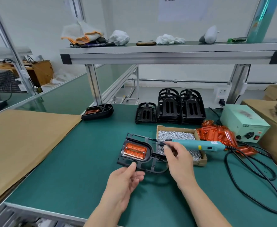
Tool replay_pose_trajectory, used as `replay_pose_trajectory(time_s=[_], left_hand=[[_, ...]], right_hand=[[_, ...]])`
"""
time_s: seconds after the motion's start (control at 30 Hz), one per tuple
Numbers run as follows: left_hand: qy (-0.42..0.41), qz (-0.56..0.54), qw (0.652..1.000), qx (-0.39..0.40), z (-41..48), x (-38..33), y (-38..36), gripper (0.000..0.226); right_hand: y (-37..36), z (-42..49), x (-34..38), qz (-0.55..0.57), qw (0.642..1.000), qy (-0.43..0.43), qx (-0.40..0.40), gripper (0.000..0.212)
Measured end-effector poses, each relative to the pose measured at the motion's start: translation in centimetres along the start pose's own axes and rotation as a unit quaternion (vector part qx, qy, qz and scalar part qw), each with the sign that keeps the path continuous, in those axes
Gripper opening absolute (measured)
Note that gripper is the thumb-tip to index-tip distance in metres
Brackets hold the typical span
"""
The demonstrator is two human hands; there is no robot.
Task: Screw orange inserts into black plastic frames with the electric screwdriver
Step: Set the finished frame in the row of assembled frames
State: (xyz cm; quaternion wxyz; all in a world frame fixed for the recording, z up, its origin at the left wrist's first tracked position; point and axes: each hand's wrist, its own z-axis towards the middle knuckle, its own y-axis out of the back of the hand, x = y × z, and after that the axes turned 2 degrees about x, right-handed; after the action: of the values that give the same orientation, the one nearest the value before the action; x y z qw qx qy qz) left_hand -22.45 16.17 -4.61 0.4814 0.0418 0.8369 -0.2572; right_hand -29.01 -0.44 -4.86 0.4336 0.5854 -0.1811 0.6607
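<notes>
A black plastic frame (150,158) with an orange insert (135,150) seated in it is held a little above the green mat. My left hand (126,181) grips the frame's near edge with thumb on top. My right hand (178,158) pinches the front end of the teal electric screwdriver (198,144), which lies across the screw box with its bit pointing left at the frame. Two small screws show at the insert's ends.
A cardboard box of silver screws (177,135) sits behind the frame. Stacks of black frames (180,107) stand at the back, loose orange inserts (216,134) to the right beside a power supply (244,122). One assembled frame (98,112) lies back left. Black cable (249,177) loops at right; cardboard (19,145) at left.
</notes>
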Motion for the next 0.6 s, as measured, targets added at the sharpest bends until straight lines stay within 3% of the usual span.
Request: replay_pose_trajectory(time_s=[0.27,0.47,0.6], left_hand=[[-0.072,-0.076,0.993,-0.046,2.5,-3.6,2.1,0.018],[-0.108,-0.072,0.988,-0.089,5.7,-6.4,4.2,0.028],[-0.108,-0.097,0.983,-0.108,8.0,-7.6,4.8,0.025]], right_hand=[[-4.0,0.6,1.8,0.101,0.984,-0.072,0.127,0.027],[-7.1,0.2,1.1,-0.093,0.963,-0.022,0.25,0.024],[-8.1,1.6,1.0,-0.2,0.945,0.018,0.258,0.018]])
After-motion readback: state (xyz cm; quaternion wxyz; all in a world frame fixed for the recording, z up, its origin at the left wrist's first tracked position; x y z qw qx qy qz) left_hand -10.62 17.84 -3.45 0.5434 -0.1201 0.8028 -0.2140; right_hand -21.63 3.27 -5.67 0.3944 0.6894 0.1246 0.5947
